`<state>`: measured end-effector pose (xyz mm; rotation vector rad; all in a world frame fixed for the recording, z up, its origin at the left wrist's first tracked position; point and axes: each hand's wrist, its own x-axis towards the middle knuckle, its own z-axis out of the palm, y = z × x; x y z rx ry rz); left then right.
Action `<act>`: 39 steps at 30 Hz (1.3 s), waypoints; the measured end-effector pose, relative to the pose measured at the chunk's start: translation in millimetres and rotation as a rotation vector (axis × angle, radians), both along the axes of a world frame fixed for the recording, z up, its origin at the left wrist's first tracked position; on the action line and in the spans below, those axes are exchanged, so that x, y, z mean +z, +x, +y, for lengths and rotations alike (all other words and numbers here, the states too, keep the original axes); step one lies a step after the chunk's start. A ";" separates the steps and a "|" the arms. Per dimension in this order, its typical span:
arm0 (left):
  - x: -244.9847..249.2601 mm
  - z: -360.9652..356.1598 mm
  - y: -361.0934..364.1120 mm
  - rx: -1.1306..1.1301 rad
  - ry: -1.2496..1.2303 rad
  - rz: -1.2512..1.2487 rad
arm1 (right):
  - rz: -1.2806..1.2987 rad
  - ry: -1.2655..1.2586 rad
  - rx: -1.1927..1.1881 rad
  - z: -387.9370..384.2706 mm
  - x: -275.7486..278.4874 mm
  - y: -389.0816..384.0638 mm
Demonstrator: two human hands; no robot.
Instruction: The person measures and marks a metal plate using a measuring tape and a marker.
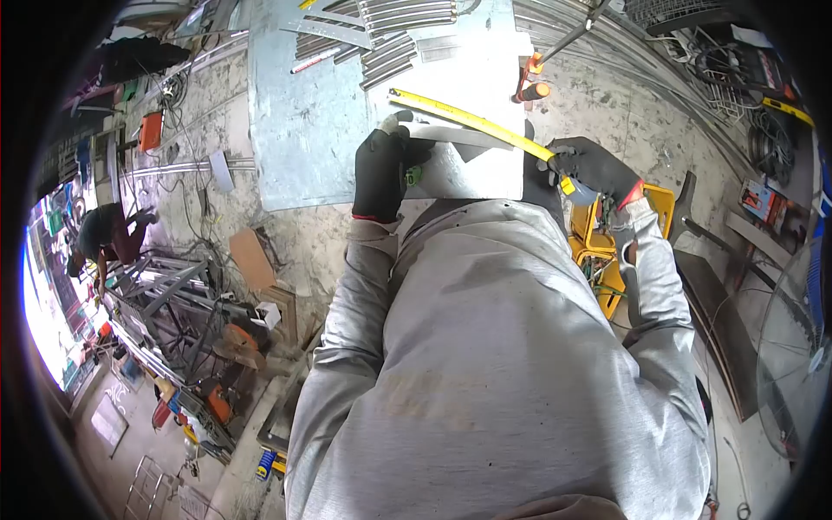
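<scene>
My left hand [381, 165], in a dark glove, is closed on the left end of a thin flat metal strip [455, 134] at the table's near edge. A small green object [412, 176] shows beside its fingers. My right hand [594, 169], also gloved, holds a yellow tape measure, whose blade [472, 120] stretches left above the strip. The blade's free end lies over the pale table [303, 165], just above my left hand. My right fingers are closed around the tape measure's body, partly hidden.
Curved metal tubes [407, 17] and a red-white marker [315, 60] lie at the table's far side. An orange clamp [530, 78] grips its right edge. Yellow crates [598, 243] stand below my right hand. Another person [113, 234] crouches at the far left beside metal frames.
</scene>
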<state>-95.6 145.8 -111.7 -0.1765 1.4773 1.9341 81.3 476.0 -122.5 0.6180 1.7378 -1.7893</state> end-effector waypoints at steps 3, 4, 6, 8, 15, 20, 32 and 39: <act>-5.6 -6.8 -10.3 -0.114 -0.059 0.088 | 0.060 0.112 0.135 6.8 0.5 -15.7; -6.8 -8.7 -12.4 -0.145 -0.067 0.095 | 0.024 0.151 0.109 6.1 7.0 -18.6; -4.2 -9.4 -15.8 -0.163 -0.098 0.042 | 0.043 0.162 0.129 10.2 4.7 -22.6; -4.3 -8.6 -17.4 -0.149 -0.085 0.013 | 0.061 0.168 0.148 15.0 -0.9 -25.8; -7.0 -2.2 -23.1 -0.308 -0.173 0.353 | 0.133 0.108 0.104 19.6 -8.7 -24.0; 10.8 16.2 -19.3 -0.122 0.034 0.008 | 0.101 0.094 0.159 15.3 -6.8 -27.9; -5.7 12.6 -33.8 -0.272 -0.047 0.137 | -0.001 0.001 0.124 6.1 10.0 -35.8; -15.8 8.3 -33.0 -0.222 -0.048 0.208 | -0.015 -0.015 0.052 9.1 29.8 -36.7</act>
